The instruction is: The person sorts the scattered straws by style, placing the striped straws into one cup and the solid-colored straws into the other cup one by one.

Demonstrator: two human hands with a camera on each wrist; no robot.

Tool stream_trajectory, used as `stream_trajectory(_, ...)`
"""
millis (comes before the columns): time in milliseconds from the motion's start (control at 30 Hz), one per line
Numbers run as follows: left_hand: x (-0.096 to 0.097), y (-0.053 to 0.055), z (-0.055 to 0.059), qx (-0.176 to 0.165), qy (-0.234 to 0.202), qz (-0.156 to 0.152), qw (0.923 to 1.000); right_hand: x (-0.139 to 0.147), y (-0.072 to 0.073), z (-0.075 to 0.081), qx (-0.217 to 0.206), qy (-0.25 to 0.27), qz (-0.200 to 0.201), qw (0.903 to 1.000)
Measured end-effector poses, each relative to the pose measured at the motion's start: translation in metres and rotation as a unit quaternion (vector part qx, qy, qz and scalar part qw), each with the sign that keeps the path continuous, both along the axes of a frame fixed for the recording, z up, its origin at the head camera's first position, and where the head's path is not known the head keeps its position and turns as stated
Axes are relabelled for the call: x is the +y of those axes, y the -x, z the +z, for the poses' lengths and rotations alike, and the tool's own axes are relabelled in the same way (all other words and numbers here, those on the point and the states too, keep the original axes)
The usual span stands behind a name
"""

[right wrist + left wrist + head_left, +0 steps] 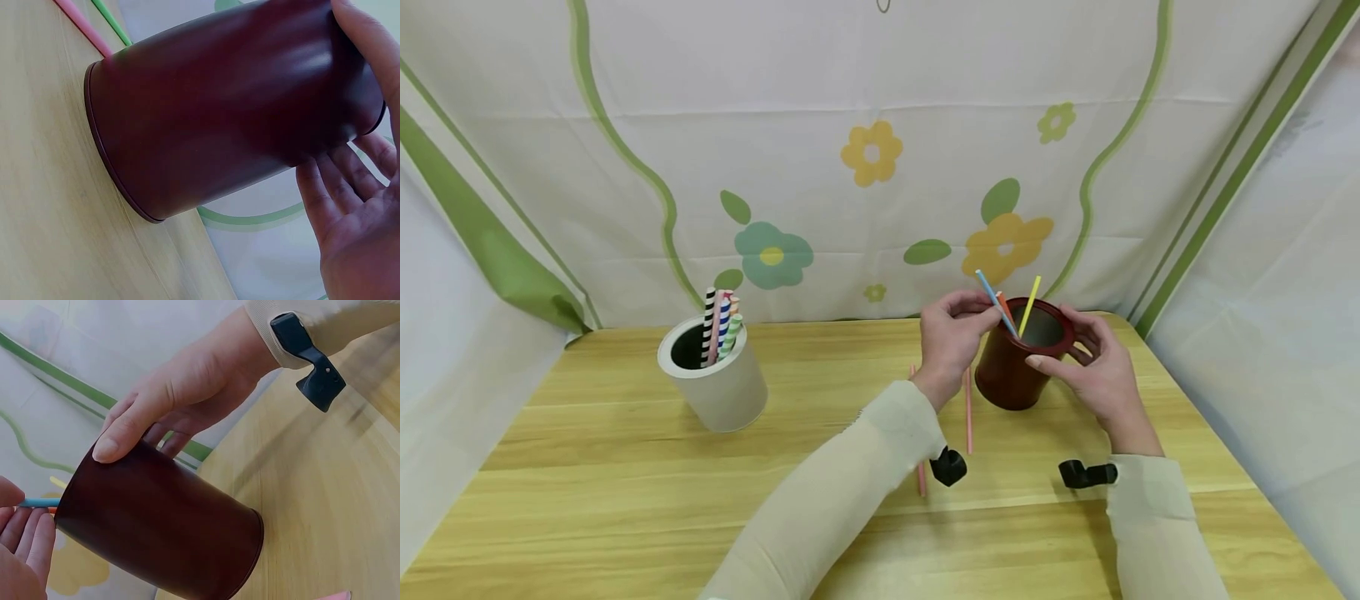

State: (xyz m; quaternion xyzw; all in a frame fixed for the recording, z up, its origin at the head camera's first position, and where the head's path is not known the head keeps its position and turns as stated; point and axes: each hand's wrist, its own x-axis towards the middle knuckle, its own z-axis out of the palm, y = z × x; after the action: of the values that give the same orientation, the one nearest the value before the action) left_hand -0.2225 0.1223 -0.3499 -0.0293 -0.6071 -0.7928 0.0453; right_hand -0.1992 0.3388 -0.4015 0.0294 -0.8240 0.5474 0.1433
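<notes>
A dark red cup (1011, 375) stands on the table at the right. My right hand (1101, 375) grips it near the rim from the right side, thumb in front and fingers behind. At the cup's left rim, my left hand (951, 333) pinches a light blue straw (988, 289) whose lower end is inside the cup's mouth. An orange straw (1004, 307) and a yellow straw (1032, 300) lean inside the cup. In the left wrist view the blue straw (40, 502) shows between the left thumb and fingers. The right wrist view shows the right fingers around the cup (206, 119).
A white cup (722, 400) holding several striped straws (724, 321) stands at the left. Two pink straws, one nearer (922, 481) and one farther (969, 417), lie on the table by the left forearm. A green straw (112, 23) appears behind the red cup. A flowered cloth hangs behind.
</notes>
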Motion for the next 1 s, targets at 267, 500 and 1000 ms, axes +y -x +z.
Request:
stream_trajectory(267, -0.0008, -0.0016, 0.0016, -0.001, 0.014, -0.007, 0.9999, 0.0002, -0.0001, 0.0007, -0.005, 0.002, 0.0, 1.0)
stream_trajectory(500, -0.0004, -0.0038, 0.004, -0.007, 0.035, -0.021, 0.9991, 0.0009, -0.0002, 0.0004, -0.004, 0.001, 0.001, 1.0)
stream_trajectory(1000, 0.0001, -0.0015, 0.002, -0.008, 0.04, -0.022, 0.9989, 0.0016, 0.0003, -0.0014, 0.003, -0.004, 0.007, 1.0)
